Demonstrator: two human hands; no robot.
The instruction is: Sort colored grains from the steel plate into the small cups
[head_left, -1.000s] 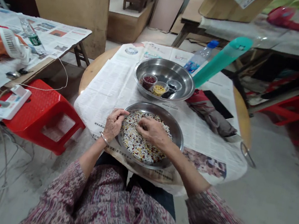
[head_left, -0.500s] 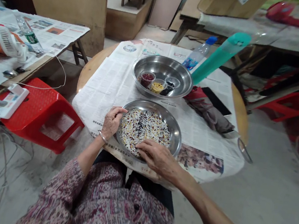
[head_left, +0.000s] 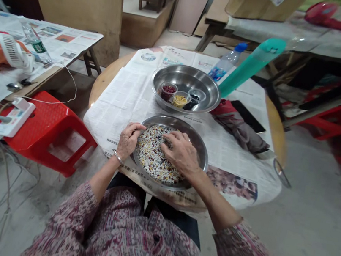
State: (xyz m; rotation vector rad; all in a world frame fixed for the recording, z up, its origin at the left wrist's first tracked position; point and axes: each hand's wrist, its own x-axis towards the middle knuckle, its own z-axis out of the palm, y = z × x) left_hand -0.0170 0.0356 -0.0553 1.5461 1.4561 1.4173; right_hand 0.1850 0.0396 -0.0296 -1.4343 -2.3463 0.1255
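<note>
A shallow metal basin (head_left: 203, 150) on the table holds mixed grains (head_left: 154, 153): white, yellow, dark red and black. My left hand (head_left: 129, 140), with a bangle on its wrist, grips the left rim of this basin. Over the grains at the basin's right half is my right hand (head_left: 182, 153), its fingers apart and bent, fingertips touching the grains. Behind stands a second metal basin (head_left: 185, 72) with three clear cups inside: one of red beans (head_left: 168, 89), one of yellow kernels (head_left: 180, 100) and one with black grains (head_left: 196, 96).
Newspaper (head_left: 126, 83) covers the round table. Toward the back right are a blue-capped bottle (head_left: 225, 63), a green tube (head_left: 253, 67), a folded umbrella (head_left: 241, 128) and a black phone (head_left: 249, 116). A red stool (head_left: 52, 127) with a power strip (head_left: 15, 117) stands left.
My right hand has moved up and away from me through the grains, and the dark patch in their middle has been disturbed. My left hand stays at the rim.
</note>
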